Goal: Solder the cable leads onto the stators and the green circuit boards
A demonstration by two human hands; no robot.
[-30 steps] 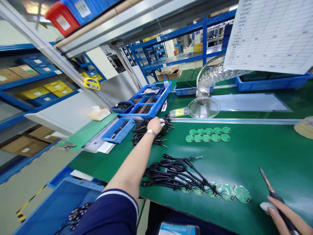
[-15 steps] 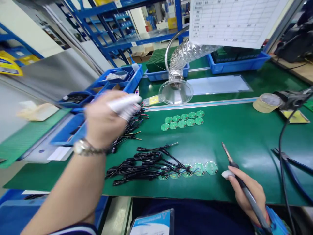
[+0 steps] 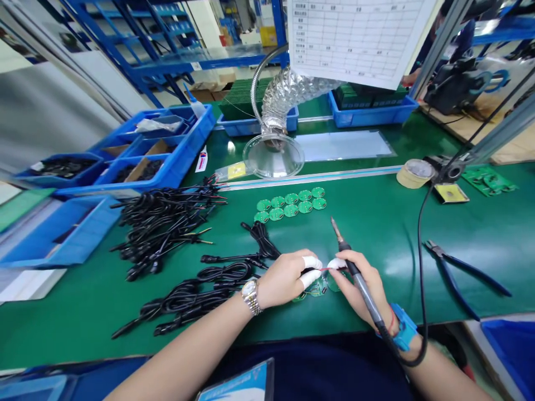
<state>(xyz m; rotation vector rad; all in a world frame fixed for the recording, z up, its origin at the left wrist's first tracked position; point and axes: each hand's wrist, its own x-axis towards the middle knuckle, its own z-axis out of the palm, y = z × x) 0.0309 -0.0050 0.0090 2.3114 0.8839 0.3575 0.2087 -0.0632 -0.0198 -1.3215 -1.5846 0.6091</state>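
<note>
My left hand (image 3: 284, 278), with white finger cots, pinches the end of a black cable (image 3: 263, 239) that has a thin red wire (image 3: 325, 269). My right hand (image 3: 363, 287) is wrapped round a soldering iron (image 3: 363, 285), whose tip points up and away. Its thumb and a cot-covered finger also meet at the red wire. Beneath the hands lie round green circuit boards (image 3: 320, 287), partly hidden. More black cables (image 3: 188, 298) lie left of them, by my left wrist. Two rows of small round boards (image 3: 291, 210) sit farther back.
A heap of black cables (image 3: 163, 223) lies to the left, near blue bins (image 3: 175, 167). A fume extraction funnel (image 3: 273, 157) hangs behind the boards. On the right are pliers (image 3: 443, 259), a tape roll (image 3: 415, 172) and the iron's cord (image 3: 423, 250). A paper sheet (image 3: 351, 39) hangs above.
My left hand has come from the cable heap to the right, bringing a cable. My right hand has moved left with the soldering iron. Both hands now meet at the red wire; the view has shifted.
</note>
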